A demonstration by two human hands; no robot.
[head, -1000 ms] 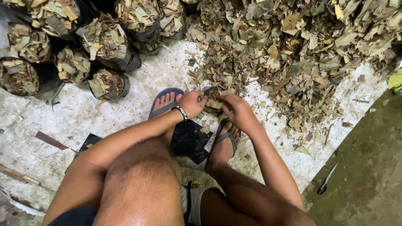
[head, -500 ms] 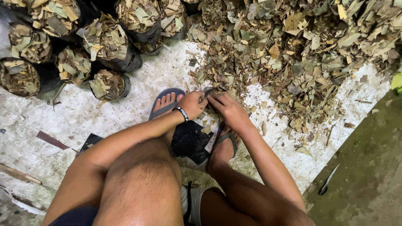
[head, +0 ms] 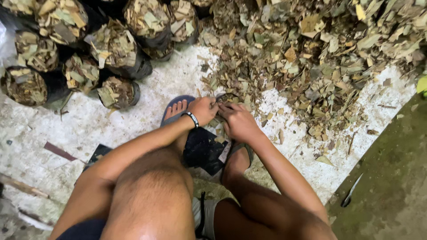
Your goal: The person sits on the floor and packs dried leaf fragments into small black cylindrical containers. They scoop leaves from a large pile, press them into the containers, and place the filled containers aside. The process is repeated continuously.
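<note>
left hand (head: 203, 110) and right hand (head: 238, 121) meet at the near edge of the dry leaf pile (head: 311, 49) | both grips closed on a small black bag (head: 226, 98), pinched between them | bag mostly hidden by fingers, contents hard to make out | filled black bags (head: 118, 91) left of pile

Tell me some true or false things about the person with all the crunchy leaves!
1. Both hands, the left hand and the right hand, meet at the edge of the dry leaf pile. True.
2. The person is barefoot. False: a blue sandal is on the left foot.
3. Black bags stuffed with leaves stand at the upper left. True.
4. The left wrist is bare. False: it wears a black wristband.
5. The pale floor is covered in grass. False: it is bare, with scattered scraps.
</note>
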